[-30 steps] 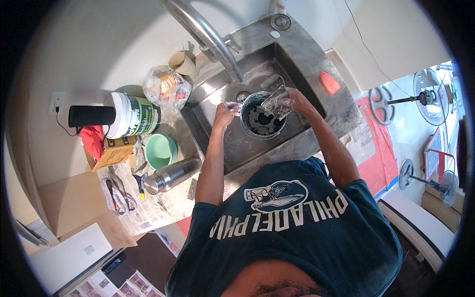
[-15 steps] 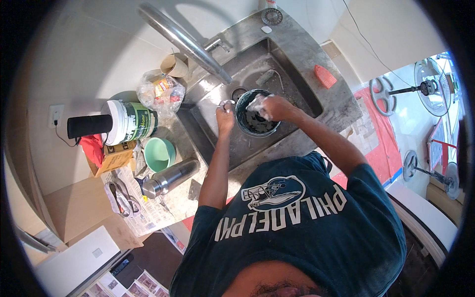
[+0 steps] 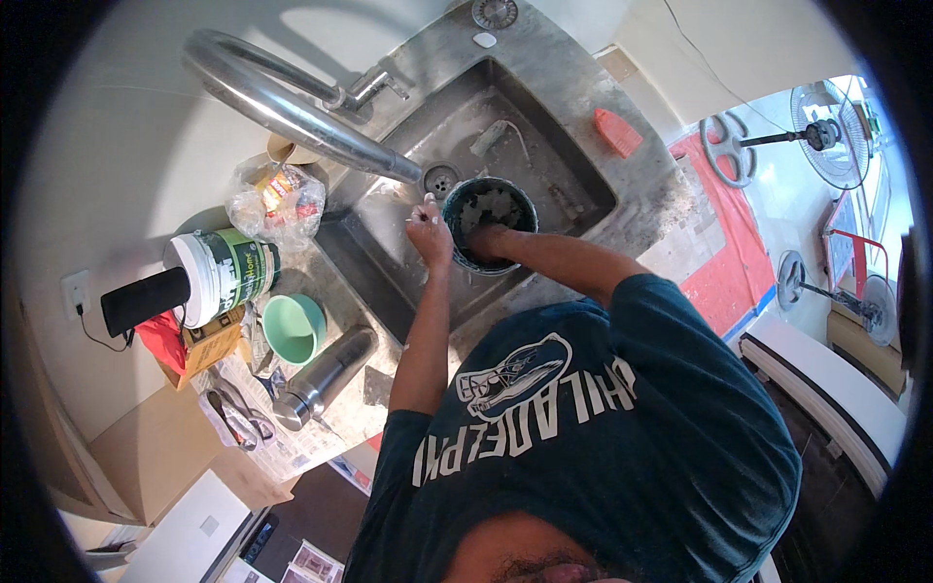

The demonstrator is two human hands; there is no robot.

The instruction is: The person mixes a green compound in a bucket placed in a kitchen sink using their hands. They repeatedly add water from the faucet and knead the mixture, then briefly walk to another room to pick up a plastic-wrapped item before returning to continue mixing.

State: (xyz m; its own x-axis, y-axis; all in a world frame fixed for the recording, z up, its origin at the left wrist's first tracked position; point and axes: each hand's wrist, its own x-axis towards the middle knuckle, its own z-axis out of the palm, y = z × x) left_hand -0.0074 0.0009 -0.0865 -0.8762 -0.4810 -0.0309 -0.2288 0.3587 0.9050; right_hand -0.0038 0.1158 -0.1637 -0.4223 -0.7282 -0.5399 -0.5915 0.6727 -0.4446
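A dark round bucket [image 3: 528, 220] stands in the grey sink [image 3: 374, 277], its inner wall smeared with pale residue. My right hand [image 3: 489, 243] reaches down inside it, fingers hidden in the dark interior. Close against the bucket's left rim is my left hand [image 3: 429, 233], closed, with whitish fingertips curled up; whether it grips the rim or something small does not show. Just beyond that hand lie the drain [image 3: 441, 182] and the end of the tall metal faucet [image 3: 321, 126]. A small paint roller [image 3: 489, 138] rests on the sink floor behind the bucket.
On the left counter are a clear plastic bag [image 3: 277, 204], a white-and-green tub [image 3: 219, 275], a green bowl [image 3: 294, 330] and a steel bottle [image 3: 326, 379]. An orange-red brush-like item [image 3: 618, 132] lies right of the sink. Fans [image 3: 826, 136] stand farther right.
My right hand has gone from the bucket's upper opening, whitish fingers showing, down inside it. My left hand is now closer to the rim. The whole view has shifted with my head.
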